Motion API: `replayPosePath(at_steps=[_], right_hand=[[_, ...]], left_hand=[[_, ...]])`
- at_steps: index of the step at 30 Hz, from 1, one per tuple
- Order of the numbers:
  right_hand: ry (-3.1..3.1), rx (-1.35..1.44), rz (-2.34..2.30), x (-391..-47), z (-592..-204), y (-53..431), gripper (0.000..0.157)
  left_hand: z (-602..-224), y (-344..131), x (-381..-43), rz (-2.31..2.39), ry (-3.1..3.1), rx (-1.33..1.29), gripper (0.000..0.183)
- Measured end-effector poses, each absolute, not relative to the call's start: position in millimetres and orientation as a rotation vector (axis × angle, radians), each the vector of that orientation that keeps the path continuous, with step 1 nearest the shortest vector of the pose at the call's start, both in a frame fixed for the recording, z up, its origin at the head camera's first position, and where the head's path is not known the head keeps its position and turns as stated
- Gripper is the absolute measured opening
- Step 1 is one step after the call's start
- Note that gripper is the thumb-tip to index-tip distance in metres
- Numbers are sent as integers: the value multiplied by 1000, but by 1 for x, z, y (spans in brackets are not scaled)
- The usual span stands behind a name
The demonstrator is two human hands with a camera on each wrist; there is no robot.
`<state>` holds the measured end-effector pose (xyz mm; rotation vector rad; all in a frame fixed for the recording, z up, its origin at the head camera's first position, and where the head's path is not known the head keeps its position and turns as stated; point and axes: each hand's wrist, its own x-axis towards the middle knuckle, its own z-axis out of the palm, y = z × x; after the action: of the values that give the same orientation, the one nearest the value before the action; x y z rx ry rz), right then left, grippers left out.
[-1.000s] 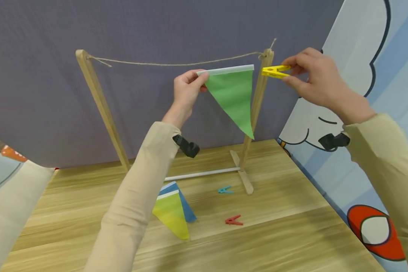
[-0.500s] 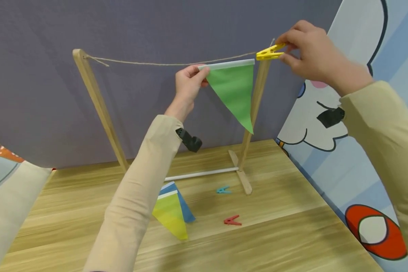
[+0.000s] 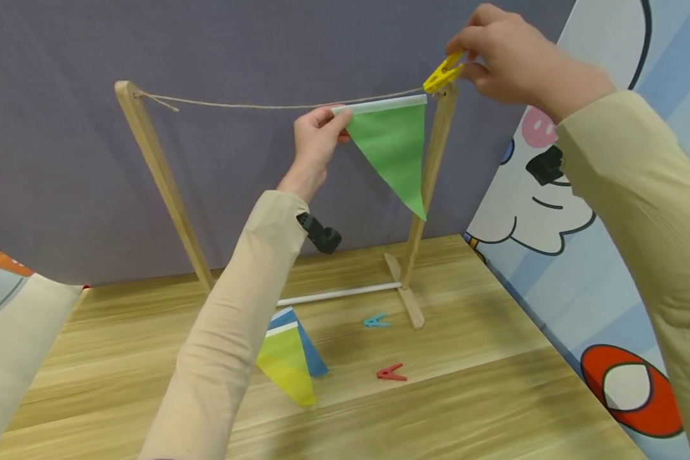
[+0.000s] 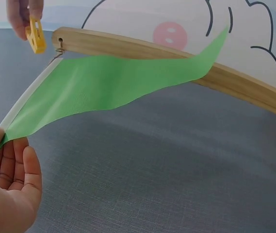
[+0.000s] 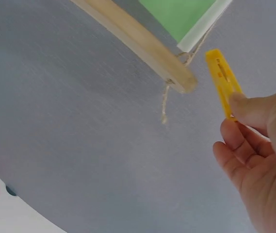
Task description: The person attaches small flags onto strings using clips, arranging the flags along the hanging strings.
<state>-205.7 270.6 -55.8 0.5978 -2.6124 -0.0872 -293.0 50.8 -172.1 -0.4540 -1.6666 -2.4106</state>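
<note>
A green triangular pennant [image 3: 395, 147] with a white top strip hangs just below the twine [image 3: 230, 104]. My left hand [image 3: 316, 144] pinches the strip's left end between thumb and fingers. Up by the top of the right wooden post [image 3: 431, 160], my right hand [image 3: 506, 61] pinches a yellow clothespin [image 3: 441, 75] by its handles. In the right wrist view the clothespin [image 5: 222, 82] stands apart from the pennant's corner [image 5: 186, 43]. From the left wrist view the pennant [image 4: 104, 85] stretches out from the left thumb and fingers.
On the wooden table [image 3: 471, 396] lie a yellow pennant [image 3: 292, 364], a blue pennant [image 3: 310, 348] partly beneath it, a blue clothespin [image 3: 376, 321] and a red clothespin [image 3: 391, 372]. A left post [image 3: 161, 179] and a white bar [image 3: 339, 294] belong to the stand.
My right hand has moved up and left with the yellow clothespin, which now tilts downward near the twine's right end. My left hand has raised the green pennant slightly toward the twine.
</note>
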Motion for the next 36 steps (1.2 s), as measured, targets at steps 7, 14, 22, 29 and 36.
replayPosePath(at_steps=[7, 14, 22, 29, 36], right_hand=[[-2617, 644, -209, -214, -45, 256, 26], [-2635, 671, -267, -225, -37, 251, 25], [-2706, 639, -288, -230, -35, 250, 25], [-2742, 608, -306, -232, -36, 242, 25], [-2793, 590, -312, -235, -38, 235, 25]], left_hand=[[-172, 50, -293, -2414, -1653, -438, 19], [-172, 50, -293, -2415, -1653, -429, 22], [-170, 52, -293, -2409, -1665, -419, 21], [-171, 55, -294, -2385, -1673, -442, 22], [-170, 56, -293, -2399, -1679, -436, 20]])
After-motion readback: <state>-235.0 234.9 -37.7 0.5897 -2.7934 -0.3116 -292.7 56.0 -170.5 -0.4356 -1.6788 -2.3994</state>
